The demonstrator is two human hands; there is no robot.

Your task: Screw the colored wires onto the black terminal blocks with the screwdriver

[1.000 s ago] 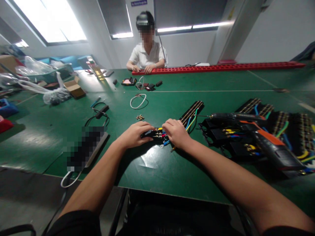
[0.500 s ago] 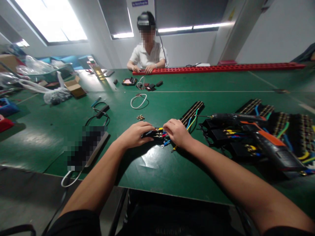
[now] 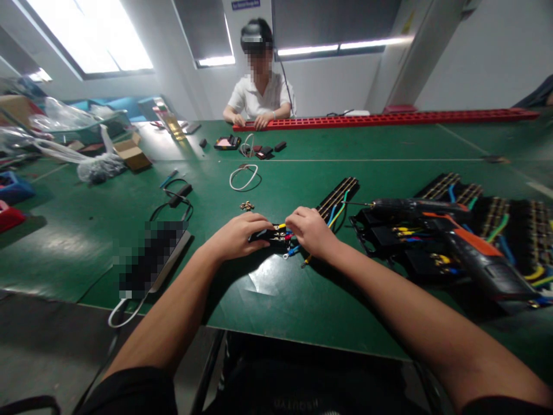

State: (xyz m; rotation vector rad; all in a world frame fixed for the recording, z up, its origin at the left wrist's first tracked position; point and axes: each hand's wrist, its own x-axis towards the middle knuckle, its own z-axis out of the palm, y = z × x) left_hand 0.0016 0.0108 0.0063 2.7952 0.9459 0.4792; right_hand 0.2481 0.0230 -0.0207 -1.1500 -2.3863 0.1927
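Note:
My left hand (image 3: 237, 235) is wrapped round the left end of a black terminal block (image 3: 279, 242) with metal contacts, low over the green table. At the block's right end, my right hand (image 3: 311, 231) has its fingers drawn together over the coloured wires; its exact grip is partly hidden. A red and a yellow wire end show by these fingertips. Below the hand, a blue wire with a ring lug (image 3: 292, 252) sticks out. Just beyond lies a black strip with brass bars (image 3: 339, 195), a yellow-green wire beside it. Small brass screws (image 3: 247, 206) lie in a heap beyond my left hand.
A black and orange power screwdriver (image 3: 473, 245) rests on the right over wired black parts and more brass-barred strips (image 3: 496, 216). A pixelated device (image 3: 155, 256) with cables is on the left. Across the table (image 3: 371, 151), a person (image 3: 261, 95) handles a long red rail (image 3: 367, 119).
Both hands stay at the terminal block. My right fingers have shifted very slightly at the wire ends; nothing else has visibly moved.

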